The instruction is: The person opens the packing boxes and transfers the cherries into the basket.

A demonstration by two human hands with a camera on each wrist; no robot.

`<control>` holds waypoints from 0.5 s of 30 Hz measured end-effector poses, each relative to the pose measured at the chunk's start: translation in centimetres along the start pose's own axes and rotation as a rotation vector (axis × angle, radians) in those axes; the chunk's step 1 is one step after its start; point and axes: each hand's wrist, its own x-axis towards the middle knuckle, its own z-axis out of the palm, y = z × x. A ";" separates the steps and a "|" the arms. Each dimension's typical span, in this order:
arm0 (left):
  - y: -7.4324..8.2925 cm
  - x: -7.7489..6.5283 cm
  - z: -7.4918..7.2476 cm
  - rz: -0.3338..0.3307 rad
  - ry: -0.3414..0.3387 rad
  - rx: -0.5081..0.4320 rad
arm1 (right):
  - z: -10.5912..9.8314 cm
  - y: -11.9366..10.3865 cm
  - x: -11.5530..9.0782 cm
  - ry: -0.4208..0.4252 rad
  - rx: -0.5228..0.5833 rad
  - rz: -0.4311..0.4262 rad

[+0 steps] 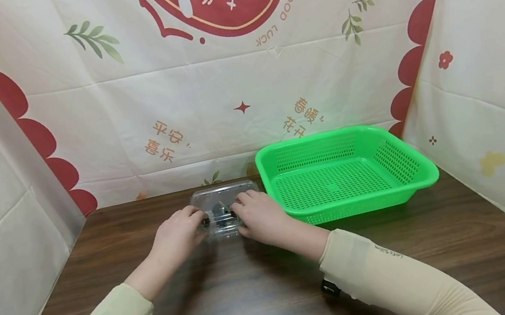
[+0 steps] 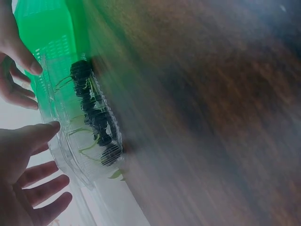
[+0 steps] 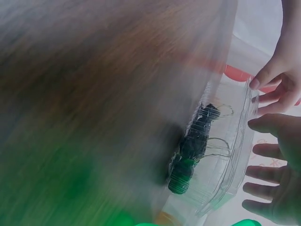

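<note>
A clear plastic box [image 1: 223, 190] stands near the back of the table, left of a green basket. Inside it, low down, lie several dark, round fruits [image 2: 96, 117] with thin green stems; their exact kind is hard to tell. My left hand [image 1: 176, 234] is at the box's left side, its thumb against the upper rim and its fingers spread in the left wrist view. On the other side is my right hand [image 1: 262, 217], thumb at the rim and fingers spread apart in the right wrist view. Whether the lid is fastened cannot be seen.
The green plastic basket [image 1: 339, 204] with perforated walls stands close to the box's right side. Brown wooden table [image 1: 254, 295] surface stretches in front. White printed cloth [image 1: 202, 88] hangs behind and along both sides.
</note>
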 end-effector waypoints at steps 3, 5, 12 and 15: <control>0.1 -0.1 0.0 -0.038 -0.006 -0.033 | -0.1 -0.3 0.0 0.006 0.008 -0.004; 0.1 -0.3 -0.1 -0.073 -0.013 -0.059 | -0.1 -0.4 0.0 0.009 0.012 -0.009; 0.4 -0.6 -0.5 -0.286 -0.084 -0.211 | 0.0 -0.8 0.0 0.036 -0.002 -0.045; 0.4 -0.6 -0.7 -0.390 -0.109 -0.307 | -0.1 -1.1 0.1 0.026 0.010 -0.049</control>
